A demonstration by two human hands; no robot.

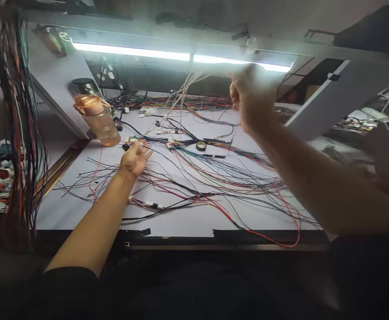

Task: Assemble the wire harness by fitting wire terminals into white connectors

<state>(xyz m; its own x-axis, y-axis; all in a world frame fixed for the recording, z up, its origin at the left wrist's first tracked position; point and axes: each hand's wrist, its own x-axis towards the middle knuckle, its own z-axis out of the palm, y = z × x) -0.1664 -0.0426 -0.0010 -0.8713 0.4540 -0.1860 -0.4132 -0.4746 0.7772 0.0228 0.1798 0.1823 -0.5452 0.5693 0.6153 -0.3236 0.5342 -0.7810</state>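
Observation:
My left hand (134, 160) is turned palm up over the left part of the worktop. Its thumb and forefinger pinch a small white connector (137, 143), while the other fingers are loosely spread. Raised high on the right, my right hand (251, 93) is closed and smeared by motion. From it a bundle of pale wires (188, 83) runs left and then down toward the connectors near my left hand. A branched wire harness (194, 141) with black-wrapped sections lies across the worktop, and a roll of tape (201, 146) sits against it.
A water bottle (97, 115) stands at the back left of the white worktop (187, 224). Bundled wires (17, 124) hang at the far left. Above the bench glows a tube light (130, 52), near my raised hand. More coloured wires (207, 104) lie along the back.

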